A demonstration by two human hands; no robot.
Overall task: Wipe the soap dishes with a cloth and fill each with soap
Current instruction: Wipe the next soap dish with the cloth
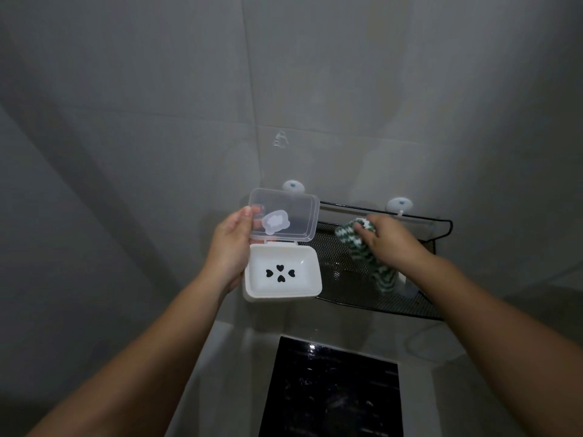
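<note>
A white soap dish (299, 285) with heart-shaped drain holes is held up in front of the wall, its clear hinged lid (293, 205) standing open. My left hand (230, 244) grips the dish from its left side, thumb against the lid's edge. Nothing lies inside the dish. To the right, my right hand (389, 244) grips a green-and-white knitted cloth (383, 275), which hangs down over the black mesh shelf (340, 263). The cloth's upper end sticks out above my fingers.
The black mesh shelf hangs on the grey tiled wall from two white suction hooks (400, 205), with a thin rail along its back. Below it sits a dark, wet, glossy rectangular surface (331, 392) set in a pale ledge.
</note>
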